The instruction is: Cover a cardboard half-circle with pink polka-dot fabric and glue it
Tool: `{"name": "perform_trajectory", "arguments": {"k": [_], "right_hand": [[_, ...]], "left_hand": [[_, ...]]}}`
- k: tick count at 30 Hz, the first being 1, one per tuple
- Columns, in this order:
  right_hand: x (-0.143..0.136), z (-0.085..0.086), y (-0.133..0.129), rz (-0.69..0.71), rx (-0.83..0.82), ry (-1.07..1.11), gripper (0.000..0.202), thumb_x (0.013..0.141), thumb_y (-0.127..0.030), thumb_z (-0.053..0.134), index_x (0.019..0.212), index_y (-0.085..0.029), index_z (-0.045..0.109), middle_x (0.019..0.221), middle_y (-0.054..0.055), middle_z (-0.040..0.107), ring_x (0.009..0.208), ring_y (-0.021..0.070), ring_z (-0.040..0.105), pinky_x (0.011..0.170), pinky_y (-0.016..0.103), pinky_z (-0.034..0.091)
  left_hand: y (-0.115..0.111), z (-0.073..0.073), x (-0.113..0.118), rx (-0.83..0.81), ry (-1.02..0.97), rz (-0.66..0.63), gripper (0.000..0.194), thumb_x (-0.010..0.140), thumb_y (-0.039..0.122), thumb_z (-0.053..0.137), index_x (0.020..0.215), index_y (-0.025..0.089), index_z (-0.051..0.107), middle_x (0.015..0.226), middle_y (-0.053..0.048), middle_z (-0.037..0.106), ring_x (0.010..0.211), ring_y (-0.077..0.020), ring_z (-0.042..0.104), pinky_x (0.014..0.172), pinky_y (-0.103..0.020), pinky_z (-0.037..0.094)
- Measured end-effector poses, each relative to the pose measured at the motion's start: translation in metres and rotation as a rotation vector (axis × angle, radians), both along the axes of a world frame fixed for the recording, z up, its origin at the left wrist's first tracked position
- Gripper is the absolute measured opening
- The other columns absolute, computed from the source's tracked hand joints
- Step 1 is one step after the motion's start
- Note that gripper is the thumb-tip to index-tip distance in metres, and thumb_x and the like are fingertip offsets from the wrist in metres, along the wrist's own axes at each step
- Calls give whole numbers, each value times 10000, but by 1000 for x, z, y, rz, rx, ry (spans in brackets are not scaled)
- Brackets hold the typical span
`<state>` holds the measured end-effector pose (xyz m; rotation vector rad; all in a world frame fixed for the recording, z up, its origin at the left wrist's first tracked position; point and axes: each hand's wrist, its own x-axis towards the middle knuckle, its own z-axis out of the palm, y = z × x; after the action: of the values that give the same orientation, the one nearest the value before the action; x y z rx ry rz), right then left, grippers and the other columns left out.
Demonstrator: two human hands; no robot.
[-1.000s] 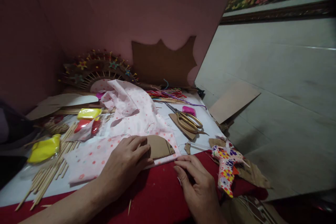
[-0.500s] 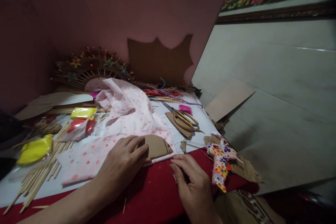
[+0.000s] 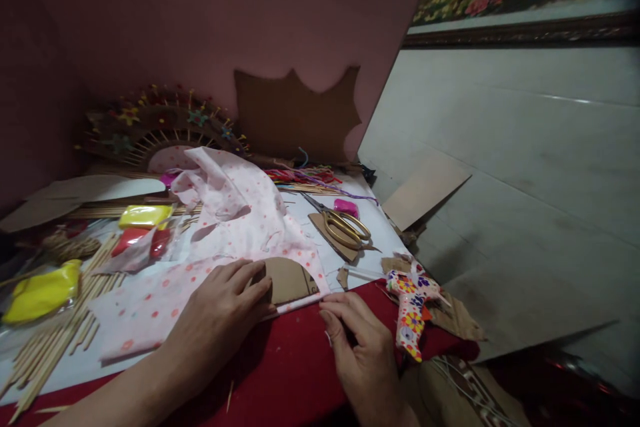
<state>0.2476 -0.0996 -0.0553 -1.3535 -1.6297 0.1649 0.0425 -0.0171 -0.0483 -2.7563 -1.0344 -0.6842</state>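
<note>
A curved cardboard piece [image 3: 289, 280] lies on the pink dotted cloth [image 3: 240, 200], whose front edge is folded along the cardboard's straight side. My left hand [image 3: 225, 307] presses on the left end of the cardboard and the cloth, fingers bent and close together. My right hand [image 3: 357, 340] is at the right end of the folded edge, its fingertips closed on the cloth's corner. Gold-handled scissors [image 3: 343, 223] rest on another cardboard piece beyond my right hand.
Wooden sticks [image 3: 65, 327] and yellow packets [image 3: 43, 290] lie on the left. A flowered cloth figure [image 3: 413, 307] is at the right edge. A stick-and-flower fan [image 3: 160, 123] and a scalloped cardboard [image 3: 295, 117] stand against the wall.
The view has shifted slightly, so everything appears a little further left. Both hands keep nearly the same places on the cloth and cardboard.
</note>
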Motion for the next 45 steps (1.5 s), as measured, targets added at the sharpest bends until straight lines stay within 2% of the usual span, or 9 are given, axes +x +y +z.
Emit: {"name": "perform_trajectory", "arguments": {"k": [4,7,11,17,22,25,32,41,45], "right_hand": [[-6,18,2,11,92,-64,192,882,-114,478,917,-161,661,857,76,687,822,169,640,726,272,517],[-17,23,13,118,91,-313,247,890,-213,502,1077,-139,645,1109,116,670,1051,239,600,896,385,491],[-25,10,26,257,35,-604,552,867,-470,504,1252,-77,551,1314,140,544,1230,302,483,980,447,455],[-22,-4,26,250,0,-679,607,870,-541,441,1273,-97,539,1340,106,517,1245,300,470,980,457,462],[-22,0,26,241,21,-696,585,888,-520,416,1262,-91,548,1336,109,517,1227,294,491,956,449,485],[-23,1,26,251,-2,-732,578,893,-493,425,1271,-69,535,1340,127,509,1233,303,483,956,466,484],[-24,2,25,263,-25,-764,590,897,-476,426,1284,-40,513,1349,160,492,1259,318,450,952,485,481],[-15,1,20,114,115,-536,364,936,-270,409,1190,-74,582,1246,159,596,1230,266,492,972,492,443],[-17,-3,20,116,40,-561,339,911,-201,443,1200,-100,588,1262,139,589,1232,264,488,976,478,447]], "left_hand": [[0,1,0,-14,-7,-11,151,819,275,611,920,171,653,1053,-116,658,929,-276,595,761,-428,497],[-2,3,3,-45,-14,7,142,807,269,629,914,181,661,1056,-107,662,931,-263,603,781,-422,497],[-1,5,-5,-79,-36,10,182,803,297,634,956,212,683,1114,-117,654,970,-271,609,799,-430,497],[18,20,-42,-128,-413,177,177,843,238,542,864,160,700,920,-114,693,790,-210,638,686,-349,500],[13,28,-41,-497,-279,162,163,788,262,600,912,194,680,891,-53,648,766,-169,597,666,-290,461],[6,30,-33,-593,-138,166,129,757,290,643,849,203,668,917,-40,607,770,-160,564,665,-274,435],[5,30,-30,-616,-74,160,310,755,279,640,1056,210,617,923,-39,568,782,-171,530,671,-284,410],[2,25,-30,-628,-78,148,202,803,313,568,959,202,634,877,-40,555,742,-171,505,659,-307,390],[3,26,-30,-613,-85,138,169,805,318,570,906,199,637,863,-39,554,735,-171,509,656,-305,393]]}}
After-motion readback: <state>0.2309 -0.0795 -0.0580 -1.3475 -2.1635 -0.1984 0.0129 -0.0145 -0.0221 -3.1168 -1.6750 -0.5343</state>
